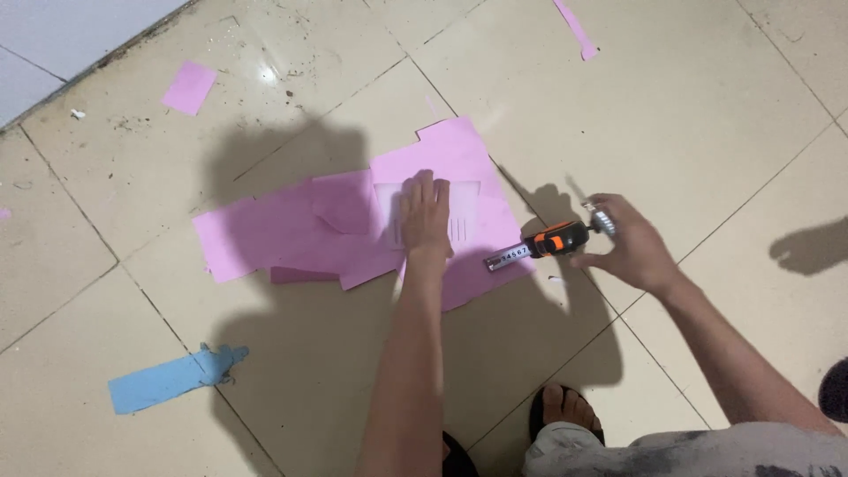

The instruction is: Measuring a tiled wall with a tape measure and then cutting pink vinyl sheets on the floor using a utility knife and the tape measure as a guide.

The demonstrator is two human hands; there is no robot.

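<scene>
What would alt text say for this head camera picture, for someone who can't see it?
Seen from above, a person's left hand presses flat on overlapping pink paper sheets spread on a tiled floor, while the right hand holds an orange and black tape measure, its blade reaching the paper's edge. A blue paper scrap lies nearby.

Indoor room, looks like a home or bare workroom: glazed beige floor tiles [724,97] with dirty grout, grime along the white wall [53,35], paper scraps [189,87] scattered about.
</scene>
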